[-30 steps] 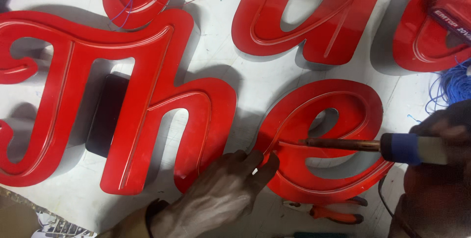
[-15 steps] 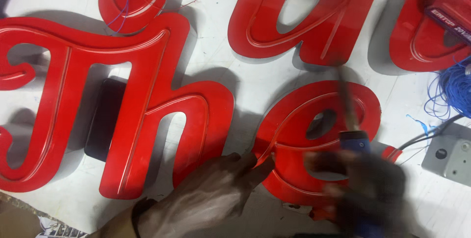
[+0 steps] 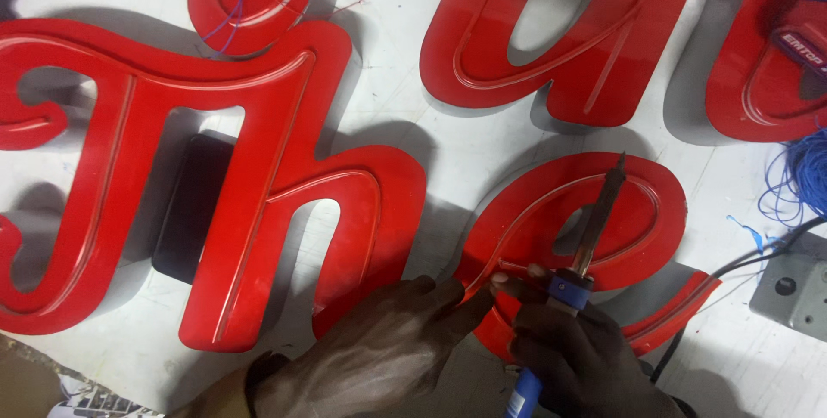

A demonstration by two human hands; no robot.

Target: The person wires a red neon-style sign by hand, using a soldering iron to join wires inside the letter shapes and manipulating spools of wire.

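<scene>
Right hand wrapped its grip around a blue-handled soldering iron, tip raised toward upper right of the frame. Left hand lay fingers together, flat on the white bench, fingertips pressing the lower left edge of the red letter "e" at lower centre. Judged, the step was holding the strip end seated in the groove; next would call for lowering the tip precisely. Letter looked glossy, grooved, with a pale line along its channel.
</scene>
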